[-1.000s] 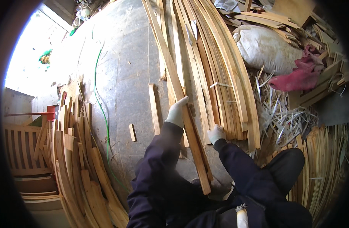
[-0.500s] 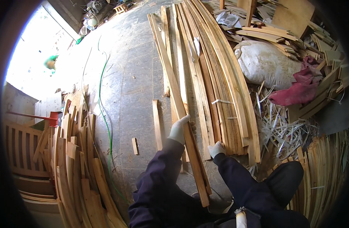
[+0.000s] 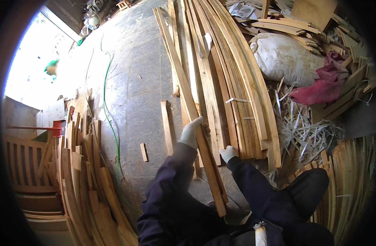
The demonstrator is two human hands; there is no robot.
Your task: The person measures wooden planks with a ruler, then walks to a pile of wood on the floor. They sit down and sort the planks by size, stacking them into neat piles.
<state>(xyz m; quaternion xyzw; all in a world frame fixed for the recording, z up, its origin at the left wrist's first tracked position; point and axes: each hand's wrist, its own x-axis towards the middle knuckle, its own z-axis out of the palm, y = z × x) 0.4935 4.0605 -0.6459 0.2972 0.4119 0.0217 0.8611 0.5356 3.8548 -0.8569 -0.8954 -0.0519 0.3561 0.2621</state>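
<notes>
In a white glove, my left hand (image 3: 190, 134) is wrapped round a long narrow wooden board (image 3: 178, 69). That board runs from near my body to the far end of the floor, its near end raised beside my leg. My right hand (image 3: 228, 153), also gloved, is closed at the near end of another long plank (image 3: 213, 119); its fingertips are partly hidden. A scrap of white film (image 3: 204, 44) clings to this plank. Just right of it lies a row of long boards (image 3: 248, 135) with white straps across some of them.
A short board (image 3: 167, 127) and a small wood block (image 3: 144, 152) lie on the floor left of my hands. Further left, a green hose (image 3: 106, 90) runs past stacked offcuts (image 3: 73, 176). At right are a white sack (image 3: 284, 59), red cloth (image 3: 319, 91) and tangled strips (image 3: 304, 131).
My right hand has shifted slightly left with its plank, widening the gap beside the row of boards. My left hand keeps its hold on the narrow board. The whole view has shifted a little.
</notes>
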